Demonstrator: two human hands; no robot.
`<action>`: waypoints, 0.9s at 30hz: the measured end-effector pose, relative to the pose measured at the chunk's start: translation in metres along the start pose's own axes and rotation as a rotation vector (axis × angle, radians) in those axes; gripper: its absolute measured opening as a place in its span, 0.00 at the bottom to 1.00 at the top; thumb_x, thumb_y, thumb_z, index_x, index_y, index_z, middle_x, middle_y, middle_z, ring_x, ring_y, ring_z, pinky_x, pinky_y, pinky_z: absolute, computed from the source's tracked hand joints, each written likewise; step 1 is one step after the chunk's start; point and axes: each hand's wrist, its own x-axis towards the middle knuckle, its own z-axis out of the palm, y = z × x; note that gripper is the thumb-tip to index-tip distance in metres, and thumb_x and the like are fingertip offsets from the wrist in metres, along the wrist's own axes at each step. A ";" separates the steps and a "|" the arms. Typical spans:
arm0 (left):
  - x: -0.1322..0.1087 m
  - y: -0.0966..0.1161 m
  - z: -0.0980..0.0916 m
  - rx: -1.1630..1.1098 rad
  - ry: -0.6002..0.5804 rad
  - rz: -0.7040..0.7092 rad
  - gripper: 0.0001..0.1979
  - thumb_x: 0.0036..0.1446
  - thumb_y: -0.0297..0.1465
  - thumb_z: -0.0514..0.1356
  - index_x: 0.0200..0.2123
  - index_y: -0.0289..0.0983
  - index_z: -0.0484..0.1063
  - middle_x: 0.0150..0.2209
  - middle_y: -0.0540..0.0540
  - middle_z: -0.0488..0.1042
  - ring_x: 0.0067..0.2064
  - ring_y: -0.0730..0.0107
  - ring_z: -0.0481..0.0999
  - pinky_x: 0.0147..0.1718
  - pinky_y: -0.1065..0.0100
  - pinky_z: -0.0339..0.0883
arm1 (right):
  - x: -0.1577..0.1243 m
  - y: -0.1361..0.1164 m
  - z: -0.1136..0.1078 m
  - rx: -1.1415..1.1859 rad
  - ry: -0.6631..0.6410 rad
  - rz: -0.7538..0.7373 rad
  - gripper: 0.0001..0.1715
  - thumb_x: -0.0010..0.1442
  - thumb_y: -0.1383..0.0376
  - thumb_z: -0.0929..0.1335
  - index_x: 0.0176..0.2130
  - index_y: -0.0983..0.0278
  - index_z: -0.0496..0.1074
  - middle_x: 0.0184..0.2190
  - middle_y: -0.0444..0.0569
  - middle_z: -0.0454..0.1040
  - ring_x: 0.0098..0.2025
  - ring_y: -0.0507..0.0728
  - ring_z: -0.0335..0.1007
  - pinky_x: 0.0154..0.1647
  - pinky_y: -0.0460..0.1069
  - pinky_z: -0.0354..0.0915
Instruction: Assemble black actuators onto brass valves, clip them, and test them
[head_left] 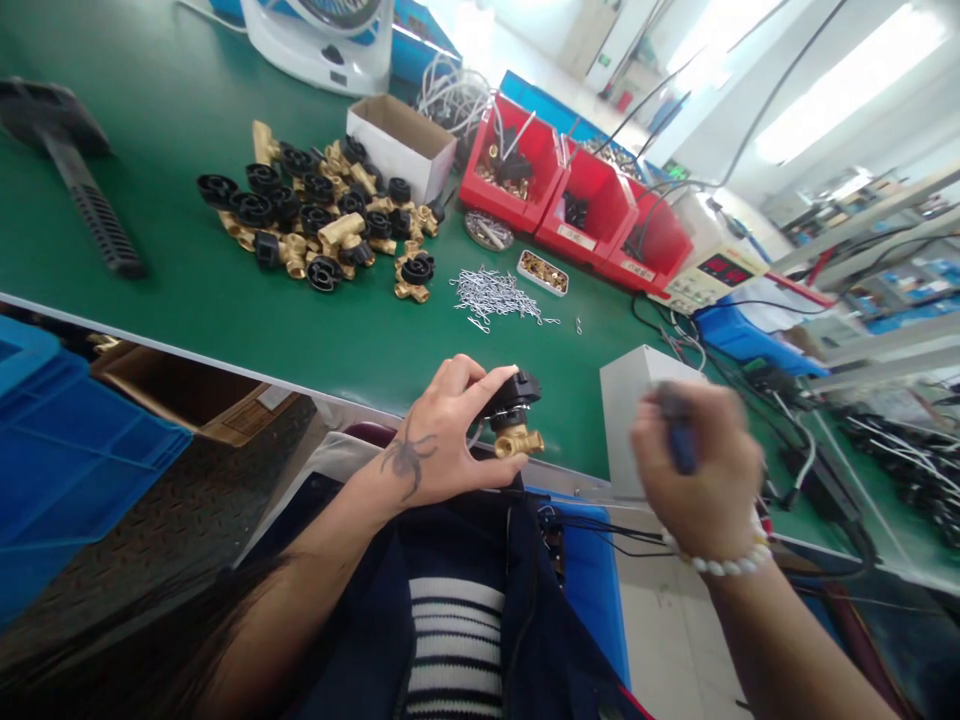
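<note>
Striped shirt (pixel 456 640) and dark jacket (pixel 367 620) are seen closest. By the left hand (pixel 446 440), a brass valve (pixel 517 440) with a black knob (pixel 519 388) is pinched between thumb and fingers, at the near edge of the table (pixel 330 345). Around a dark tool (pixel 680 435), blurred, the right hand (pixel 705 465) is curled, near a grey box (pixel 621 412). Beyond, other valves (pixel 341 230) are heaped beside scattered metal clips (pixel 495 293).
</note>
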 end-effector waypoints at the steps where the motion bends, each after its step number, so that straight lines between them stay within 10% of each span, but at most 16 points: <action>1: 0.000 0.000 0.000 0.001 -0.006 -0.002 0.35 0.51 0.39 0.65 0.60 0.32 0.65 0.45 0.41 0.65 0.46 0.61 0.67 0.48 0.59 0.68 | 0.000 0.000 0.000 -0.033 -0.189 -0.084 0.09 0.58 0.71 0.63 0.39 0.63 0.68 0.26 0.45 0.68 0.23 0.52 0.62 0.24 0.47 0.56; 4: 0.000 0.002 -0.001 -0.006 -0.004 0.007 0.35 0.51 0.38 0.66 0.59 0.28 0.66 0.44 0.40 0.65 0.46 0.62 0.66 0.47 0.60 0.68 | 0.003 -0.001 -0.002 -0.081 -0.378 -0.197 0.12 0.57 0.72 0.62 0.40 0.63 0.70 0.26 0.46 0.70 0.24 0.53 0.64 0.24 0.47 0.57; 8: 0.001 0.002 0.000 0.006 0.006 0.017 0.35 0.51 0.37 0.65 0.60 0.27 0.66 0.44 0.40 0.65 0.46 0.62 0.66 0.48 0.60 0.67 | 0.003 -0.002 -0.005 0.032 0.177 0.033 0.08 0.58 0.68 0.68 0.41 0.64 0.68 0.29 0.45 0.68 0.26 0.51 0.64 0.29 0.46 0.61; 13: 0.001 0.001 0.000 0.015 -0.010 -0.002 0.34 0.51 0.38 0.65 0.60 0.31 0.65 0.45 0.41 0.65 0.46 0.62 0.67 0.47 0.59 0.69 | 0.001 -0.004 -0.002 -0.074 -0.372 -0.265 0.12 0.57 0.74 0.61 0.39 0.64 0.69 0.25 0.45 0.68 0.22 0.52 0.62 0.22 0.46 0.56; 18: 0.002 0.001 0.000 0.020 0.005 0.012 0.35 0.50 0.37 0.65 0.60 0.28 0.65 0.44 0.40 0.65 0.46 0.61 0.66 0.47 0.58 0.68 | -0.002 0.000 0.001 0.024 0.088 0.034 0.06 0.60 0.67 0.67 0.40 0.64 0.68 0.29 0.45 0.69 0.27 0.51 0.64 0.29 0.46 0.62; 22: 0.002 0.003 -0.002 0.015 -0.005 0.007 0.35 0.50 0.37 0.66 0.59 0.27 0.66 0.44 0.40 0.65 0.46 0.62 0.66 0.48 0.59 0.69 | -0.005 -0.001 0.010 0.047 -0.392 -0.048 0.06 0.57 0.70 0.64 0.37 0.64 0.69 0.27 0.47 0.69 0.26 0.52 0.65 0.26 0.46 0.60; 27: -0.002 0.006 0.000 -0.061 0.005 -0.063 0.33 0.50 0.35 0.68 0.57 0.31 0.63 0.49 0.39 0.66 0.50 0.59 0.67 0.50 0.55 0.70 | 0.001 -0.007 0.006 0.355 -0.381 0.149 0.15 0.62 0.62 0.68 0.48 0.64 0.70 0.30 0.45 0.71 0.27 0.50 0.65 0.28 0.46 0.64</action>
